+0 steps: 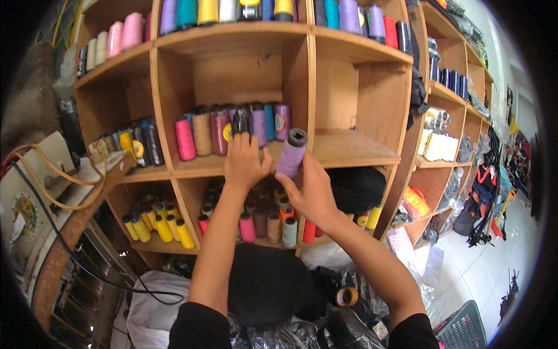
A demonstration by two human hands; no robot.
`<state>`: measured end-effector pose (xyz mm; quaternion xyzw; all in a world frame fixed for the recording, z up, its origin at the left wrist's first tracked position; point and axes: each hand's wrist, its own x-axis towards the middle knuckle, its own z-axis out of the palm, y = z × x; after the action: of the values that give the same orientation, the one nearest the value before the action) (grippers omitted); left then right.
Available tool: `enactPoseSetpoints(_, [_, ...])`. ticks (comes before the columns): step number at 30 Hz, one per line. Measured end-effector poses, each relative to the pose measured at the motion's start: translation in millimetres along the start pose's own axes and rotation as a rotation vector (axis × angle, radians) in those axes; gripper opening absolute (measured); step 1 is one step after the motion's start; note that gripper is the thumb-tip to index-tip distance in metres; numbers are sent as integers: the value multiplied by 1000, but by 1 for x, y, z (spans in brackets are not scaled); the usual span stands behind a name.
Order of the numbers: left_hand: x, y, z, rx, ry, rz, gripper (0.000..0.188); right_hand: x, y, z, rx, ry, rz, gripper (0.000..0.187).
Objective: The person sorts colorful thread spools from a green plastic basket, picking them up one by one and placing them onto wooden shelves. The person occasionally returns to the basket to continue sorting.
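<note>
My right hand (314, 191) grips a purple thread spool (291, 156), tilted with its dark hollow end up, in front of the middle shelf. To the left, my left hand (246, 161) reaches into the compartment, its fingers closed round the lower part of a black thread spool (241, 120). The fingers hide that spool's base. Around it in the same compartment stand a pink spool (185, 139), a tan spool (203, 132), a maroon spool (221, 131) and several purple and blue ones. Another purple spool (282, 122) stands at the row's right end.
The wooden shelf unit (244, 35) holds more spools above and below, including yellow spools (164, 228) at lower left. A machine (35, 203) with a black cable stands left. Below are a black bundle (267, 285), plastic bags and a tape roll (347, 296). A green basket (463, 328) sits lower right.
</note>
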<state>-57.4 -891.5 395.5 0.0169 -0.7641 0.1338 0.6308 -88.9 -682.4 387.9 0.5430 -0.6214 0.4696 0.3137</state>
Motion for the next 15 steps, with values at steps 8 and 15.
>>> enactPoseSetpoints(8, [1,8,1,-37,-13,-18,21,90,49,52,-320,101,60,57])
enactPoseSetpoints(15, [-2,5,3,41,-40,-9,21,103,59,82,-296,-20,408,63])
